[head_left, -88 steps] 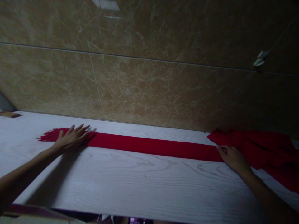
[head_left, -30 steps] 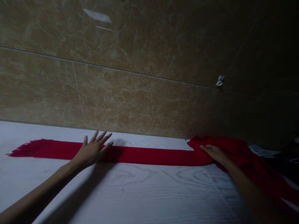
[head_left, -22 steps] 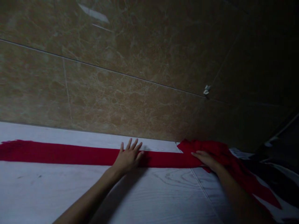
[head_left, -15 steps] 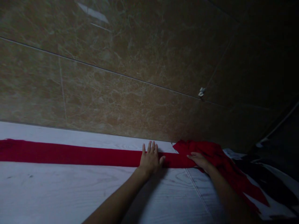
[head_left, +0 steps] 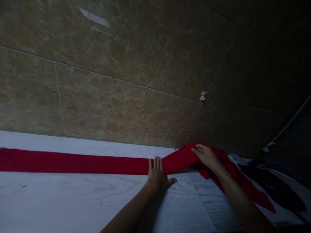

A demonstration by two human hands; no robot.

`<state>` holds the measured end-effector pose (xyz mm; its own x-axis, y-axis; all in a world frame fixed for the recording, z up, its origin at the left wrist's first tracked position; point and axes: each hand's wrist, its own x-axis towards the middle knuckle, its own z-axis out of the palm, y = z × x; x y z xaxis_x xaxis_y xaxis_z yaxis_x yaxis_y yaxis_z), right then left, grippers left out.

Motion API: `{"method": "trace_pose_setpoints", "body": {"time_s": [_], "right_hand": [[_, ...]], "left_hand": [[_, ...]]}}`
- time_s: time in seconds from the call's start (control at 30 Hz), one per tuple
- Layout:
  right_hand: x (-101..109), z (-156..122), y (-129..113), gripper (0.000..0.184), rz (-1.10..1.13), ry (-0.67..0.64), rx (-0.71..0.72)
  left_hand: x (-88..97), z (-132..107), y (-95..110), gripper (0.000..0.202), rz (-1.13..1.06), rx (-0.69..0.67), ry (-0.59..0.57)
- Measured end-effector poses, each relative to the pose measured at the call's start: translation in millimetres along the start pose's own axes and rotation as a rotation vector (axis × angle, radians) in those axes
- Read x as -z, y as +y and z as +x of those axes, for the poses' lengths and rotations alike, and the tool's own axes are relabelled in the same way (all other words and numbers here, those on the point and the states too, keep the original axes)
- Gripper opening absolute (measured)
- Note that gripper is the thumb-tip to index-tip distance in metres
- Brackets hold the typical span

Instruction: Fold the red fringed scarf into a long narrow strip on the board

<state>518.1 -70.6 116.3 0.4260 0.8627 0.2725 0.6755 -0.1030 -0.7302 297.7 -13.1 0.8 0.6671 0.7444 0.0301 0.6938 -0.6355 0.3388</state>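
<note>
A long red strip of cloth [head_left: 80,163] lies flat along the pale wood-grain surface, running off toward the left edge of the view. My left hand [head_left: 157,173] presses on it with fingers stretched and thumb spread to the right. To the right of that, my right hand [head_left: 205,155] pinches the strip between thumb and fingers and holds this stretch raised off the surface. Beyond my right wrist, the rest of the red cloth lies bunched and crumpled, partly hidden by my forearm.
A brown marble-patterned wall [head_left: 116,106] rises right behind the pale surface [head_left: 73,200]. A small white fitting [head_left: 203,95] sits on the wall. Dark and white patterned fabric [head_left: 274,187] lies at the right. A seam crosses the surface near my right forearm.
My right hand has lifted the red cloth up from the surface, toward the wall. My left hand has shifted slightly down toward the strip's near edge, still flat.
</note>
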Motion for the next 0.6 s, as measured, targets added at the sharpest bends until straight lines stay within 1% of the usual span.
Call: {"method": "trace_pose_setpoints", "body": {"time_s": [0.03,0.1,0.2,0.3,0.4,0.5,0.57,0.6], "right_hand": [[-1,0,-9,0.017,0.007,-0.002,0.024],[-3,0,-25,0.018,0.009,0.0,0.063],[-4,2,-46,0.017,-0.005,0.025,0.097],[-1,3,-67,0.014,-0.031,0.049,0.114],[1,-1,-95,0.014,-0.067,0.035,0.136],[-6,-19,-133,0.014,-0.118,0.024,0.192],[-22,-43,-162,0.012,-0.215,0.03,0.281],[-34,-59,-176,0.012,-0.287,0.004,0.337]], "left_hand": [[0.7,-1,-1,0.123,0.01,-0.002,0.015],[2.0,-4,-7,0.123,0.045,0.001,0.085],[4.6,-12,-22,0.121,0.101,0.038,0.196],[6.1,-22,-38,0.12,0.109,0.073,0.19],[4.1,-28,-46,0.118,0.077,0.065,0.164],[-1.2,-28,-48,0.118,0.055,0.066,0.141],[-6.2,-25,-49,0.119,0.064,0.058,0.16],[-9.1,-24,-50,0.118,0.077,0.043,0.184]]}}
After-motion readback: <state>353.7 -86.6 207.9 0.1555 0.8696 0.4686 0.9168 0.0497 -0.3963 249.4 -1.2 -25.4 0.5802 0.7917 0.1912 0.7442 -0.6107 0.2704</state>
